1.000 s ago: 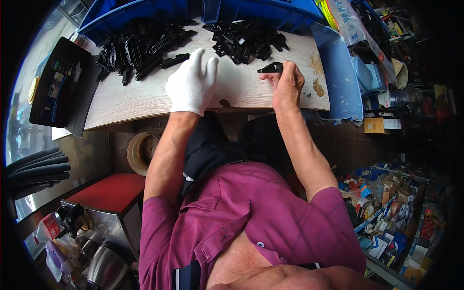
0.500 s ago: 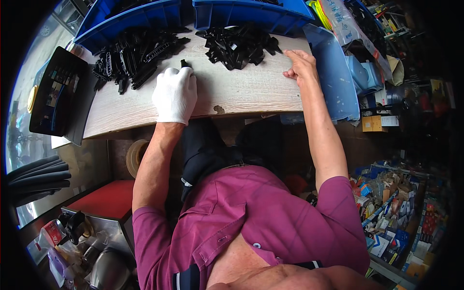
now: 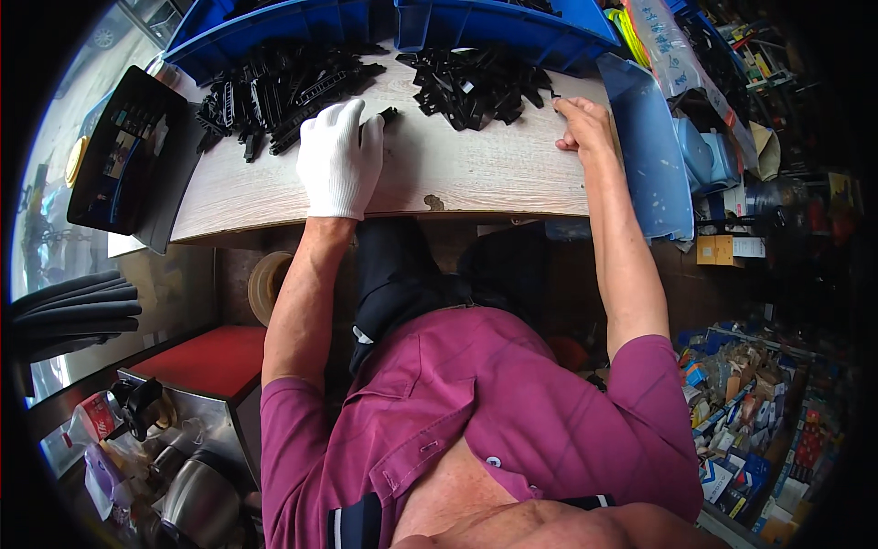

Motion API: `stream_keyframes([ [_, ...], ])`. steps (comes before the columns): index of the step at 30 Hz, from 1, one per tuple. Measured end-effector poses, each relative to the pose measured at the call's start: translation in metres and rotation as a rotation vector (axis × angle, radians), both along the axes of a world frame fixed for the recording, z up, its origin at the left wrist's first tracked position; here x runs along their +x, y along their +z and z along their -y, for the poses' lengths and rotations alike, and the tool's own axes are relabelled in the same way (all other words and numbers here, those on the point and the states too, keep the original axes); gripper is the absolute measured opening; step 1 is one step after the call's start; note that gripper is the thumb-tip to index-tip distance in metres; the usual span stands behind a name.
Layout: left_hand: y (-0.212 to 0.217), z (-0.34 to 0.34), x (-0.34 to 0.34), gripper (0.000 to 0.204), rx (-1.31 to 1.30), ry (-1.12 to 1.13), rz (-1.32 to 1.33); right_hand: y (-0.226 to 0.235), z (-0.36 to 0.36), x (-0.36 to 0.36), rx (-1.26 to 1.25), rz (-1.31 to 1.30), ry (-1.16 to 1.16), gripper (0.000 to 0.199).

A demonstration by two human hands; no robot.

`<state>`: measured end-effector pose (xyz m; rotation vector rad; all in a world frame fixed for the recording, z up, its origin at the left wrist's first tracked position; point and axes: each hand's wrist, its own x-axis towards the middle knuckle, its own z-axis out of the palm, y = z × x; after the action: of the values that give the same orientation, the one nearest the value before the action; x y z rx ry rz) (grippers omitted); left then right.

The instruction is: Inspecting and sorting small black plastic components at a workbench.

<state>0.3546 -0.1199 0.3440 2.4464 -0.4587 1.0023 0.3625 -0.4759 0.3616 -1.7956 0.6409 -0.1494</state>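
My left hand (image 3: 340, 163), in a white knitted glove, is closed over the table's near left part. A black plastic part (image 3: 390, 115) sticks out past its thumb side; the rest of that part is hidden by the glove. Just beyond the glove lies a heap of long black slotted plastic parts (image 3: 265, 96). My bare right hand (image 3: 587, 126) is at the table's right side, fingers bent together in a pinch. A tiny dark piece (image 3: 555, 95) shows at its fingertips, beside a second heap of smaller black plastic pieces (image 3: 471, 87).
Two blue bins (image 3: 302, 32) with black parts stand along the back of the pale table (image 3: 512, 174). A translucent blue tub (image 3: 654, 156) borders the right edge. At the left stands a dark tablet-like screen (image 3: 114, 151). Crowded boxes (image 3: 741, 403) fill the lower right.
The whole view has shifted slightly. My left hand has moved a little away from me, and the part in it now points more to the right. My right fingers have drawn closer together.
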Motion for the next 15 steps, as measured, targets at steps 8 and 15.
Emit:
stream_keyframes([
  [8, 0.003, 0.064, -0.039, 0.031, -0.702, -0.497, -0.34, 0.015, -0.06, -0.052, 0.421, 0.099, 0.435, 0.019],
  [15, -0.002, 0.085, -0.028, 0.02, -0.637, -0.562, -0.48, 0.001, -0.099, -0.062, 0.447, 0.166, 0.496, 0.019],
])
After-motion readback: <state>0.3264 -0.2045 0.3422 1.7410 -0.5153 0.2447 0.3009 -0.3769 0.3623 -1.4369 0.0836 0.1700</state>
